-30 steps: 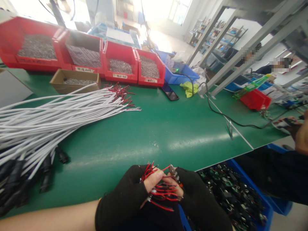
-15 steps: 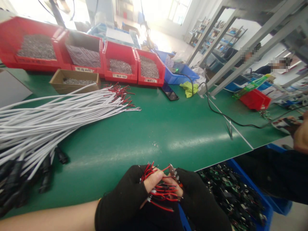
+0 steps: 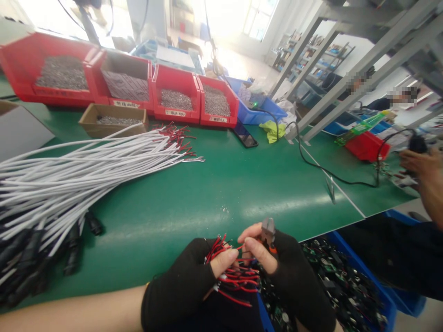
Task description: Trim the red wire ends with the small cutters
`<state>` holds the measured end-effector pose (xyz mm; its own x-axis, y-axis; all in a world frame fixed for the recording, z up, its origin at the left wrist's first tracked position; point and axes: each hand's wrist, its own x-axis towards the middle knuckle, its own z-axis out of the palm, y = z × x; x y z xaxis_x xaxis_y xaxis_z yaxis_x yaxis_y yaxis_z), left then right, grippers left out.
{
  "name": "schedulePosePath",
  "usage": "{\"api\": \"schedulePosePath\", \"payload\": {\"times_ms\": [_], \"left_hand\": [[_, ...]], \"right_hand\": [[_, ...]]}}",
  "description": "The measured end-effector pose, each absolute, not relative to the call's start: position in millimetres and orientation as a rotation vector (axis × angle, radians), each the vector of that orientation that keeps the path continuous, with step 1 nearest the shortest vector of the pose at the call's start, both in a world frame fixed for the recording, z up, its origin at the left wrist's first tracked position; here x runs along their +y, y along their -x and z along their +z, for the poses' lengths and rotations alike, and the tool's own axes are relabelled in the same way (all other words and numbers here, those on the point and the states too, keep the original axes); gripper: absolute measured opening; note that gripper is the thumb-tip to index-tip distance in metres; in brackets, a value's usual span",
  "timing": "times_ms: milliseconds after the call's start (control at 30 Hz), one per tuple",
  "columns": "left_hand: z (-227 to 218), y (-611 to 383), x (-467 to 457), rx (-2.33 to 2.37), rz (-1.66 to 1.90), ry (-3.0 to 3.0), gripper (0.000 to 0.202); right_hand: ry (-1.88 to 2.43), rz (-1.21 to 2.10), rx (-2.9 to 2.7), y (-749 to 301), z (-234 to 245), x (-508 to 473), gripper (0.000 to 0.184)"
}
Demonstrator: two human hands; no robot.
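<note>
My left hand [image 3: 194, 272], in a black fingerless glove, is closed around a bunch of red and black wires [image 3: 238, 279]. Bare wire tips stick out above and below its thumb. Close beside it, my right hand [image 3: 277, 263], gloved the same way, holds a pair of pliers [image 3: 268, 230] against the palm, jaws pointing up. The pliers' handles are mostly hidden. The right thumb and forefinger pinch one red wire near the left thumb.
White cables [image 3: 104, 161] with black connectors lie at left, near a small wrench [image 3: 195, 159]. Red bins [image 3: 176, 99] of metal parts line the back. A phone [image 3: 246, 135] and tweezers [image 3: 331, 190] lie on the green table. Below stands a blue crate [image 3: 389, 318]; at right is a co-worker's hand [image 3: 427, 170].
The pliers' jaws have come off the red wire and tipped upright in my right hand; its fingertips now pinch a wire. At right, the co-worker's hand has risen, holding a dark object.
</note>
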<state>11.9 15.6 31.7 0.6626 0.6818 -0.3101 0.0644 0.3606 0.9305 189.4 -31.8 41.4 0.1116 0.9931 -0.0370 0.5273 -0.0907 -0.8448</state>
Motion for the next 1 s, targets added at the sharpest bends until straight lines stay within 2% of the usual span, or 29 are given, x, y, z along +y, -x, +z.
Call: {"api": "schedulePosePath", "payload": {"times_ms": [267,500,767,1000], "left_hand": [[28.7,-11.2,11.5,0.914,0.471,-1.110,0.035],[26.1,-13.3,13.6,0.705,0.485,-1.207,0.025],[18.3,-17.5,9.9,0.539,0.490,-1.076,0.036],[16.6,-14.2,5.4,0.535,0.477,-0.984,0.034]], "right_hand": [[1.527,1.026,-1.668,-191.2,44.5,-38.6,0.016],[1.686,0.650,-1.681,-193.7,53.9,-30.1,0.007],[1.615,0.673,-1.802,-181.3,51.4,-29.0,0.011],[1.581,0.735,-1.772,-179.9,52.1,-25.3,0.007]]}}
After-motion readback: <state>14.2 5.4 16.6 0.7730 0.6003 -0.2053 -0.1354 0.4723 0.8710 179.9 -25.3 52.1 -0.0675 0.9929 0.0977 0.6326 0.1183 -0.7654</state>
